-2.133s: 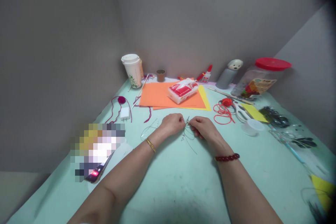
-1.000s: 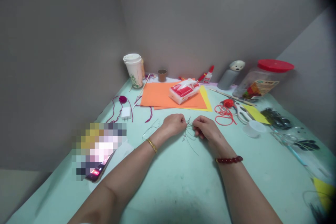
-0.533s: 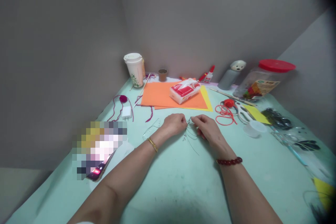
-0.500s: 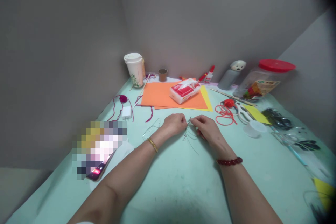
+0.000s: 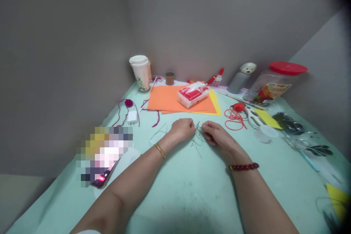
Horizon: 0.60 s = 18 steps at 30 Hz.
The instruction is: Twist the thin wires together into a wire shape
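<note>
Thin dark wire or thread (image 5: 197,140) hangs in loose loops and ends between my two hands, over the pale green table. My left hand (image 5: 182,130) is closed, pinching this bundle at its fingertips. My right hand (image 5: 214,132) is closed too, its thumb and forefinger pinched on a strand just right of the bundle. The strands are too fine to tell wire from thread. A loop of clear or thin wire (image 5: 157,135) lies on the table behind my left wrist.
Beyond my hands, a tissue pack (image 5: 192,95) rests on orange paper (image 5: 161,98). Red cord (image 5: 236,120), scissors (image 5: 253,117) and a small clear cup (image 5: 265,134) lie right. A phone (image 5: 105,175), white charger (image 5: 132,117) and lidded cup (image 5: 140,73) stand left. A red-lidded jar (image 5: 270,84) leans far right.
My right hand has moved slightly right, away from my left hand, widening the gap between them. The hanging strand end has shifted a little left. My left hand stays put.
</note>
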{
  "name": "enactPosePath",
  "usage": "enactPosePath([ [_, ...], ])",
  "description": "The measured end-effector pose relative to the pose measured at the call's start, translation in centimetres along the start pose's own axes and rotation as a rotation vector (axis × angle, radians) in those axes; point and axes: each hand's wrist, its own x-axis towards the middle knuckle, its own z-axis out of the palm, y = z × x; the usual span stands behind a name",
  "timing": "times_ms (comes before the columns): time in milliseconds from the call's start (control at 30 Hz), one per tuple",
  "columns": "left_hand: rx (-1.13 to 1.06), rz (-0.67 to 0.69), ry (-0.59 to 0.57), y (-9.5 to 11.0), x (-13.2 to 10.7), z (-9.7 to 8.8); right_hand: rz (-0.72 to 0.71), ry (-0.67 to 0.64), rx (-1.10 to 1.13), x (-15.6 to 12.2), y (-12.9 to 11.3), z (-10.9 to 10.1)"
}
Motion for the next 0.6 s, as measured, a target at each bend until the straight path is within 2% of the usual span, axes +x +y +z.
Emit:
enactPosePath([
  [100,-0.002,-0.002,0.0,0.06,-0.08,-0.08,-0.011,-0.073,0.006,0.11,0.1,0.06],
  [233,-0.038,0.001,-0.002,0.07,-0.22,-0.24,-0.082,-0.006,0.04,0.45,0.22,0.16],
  [333,-0.094,0.029,0.132,0.15,-0.26,-0.25,-0.089,0.004,0.05,0.54,0.3,0.12],
  [433,-0.136,0.138,0.246,0.24,-0.2,-0.1,-0.097,-0.021,0.053,0.56,0.42,0.01],
  [600,-0.195,0.267,0.146,-0.22,0.02,0.57,-0.111,-0.034,0.034,0.76,0.74,-0.32],
])
